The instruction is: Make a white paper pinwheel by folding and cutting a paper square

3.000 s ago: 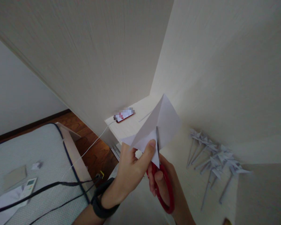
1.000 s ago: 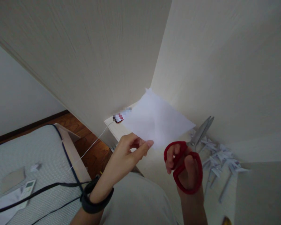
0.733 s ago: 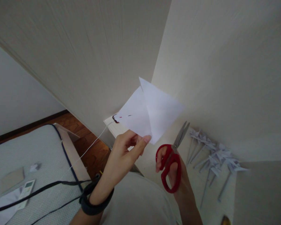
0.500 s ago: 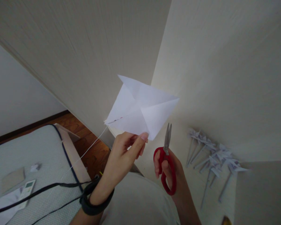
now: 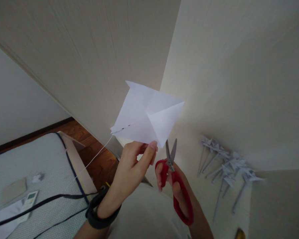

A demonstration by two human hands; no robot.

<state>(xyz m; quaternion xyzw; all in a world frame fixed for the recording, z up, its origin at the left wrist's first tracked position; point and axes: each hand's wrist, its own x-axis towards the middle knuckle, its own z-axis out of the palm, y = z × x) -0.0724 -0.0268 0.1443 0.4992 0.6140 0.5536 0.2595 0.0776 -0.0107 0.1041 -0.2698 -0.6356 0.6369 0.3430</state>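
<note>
Scissors (image 5: pixel 175 181) (blades apart) just below paper (image 5: pixel 146 114) corner.

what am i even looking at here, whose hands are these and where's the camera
The camera sits on a person's head and looks forward and down, so these are that person's own two bare hands. The left hand, with a dark band on its wrist, pinches a creased white sheet of paper by its lower edge. The right hand holds red-handled scissors, blades slightly apart, just below the paper's bottom corner. On the pale surface at the right lies a cluster of paper pinwheels. At lower left a remote control rests on a mattress.
</note>
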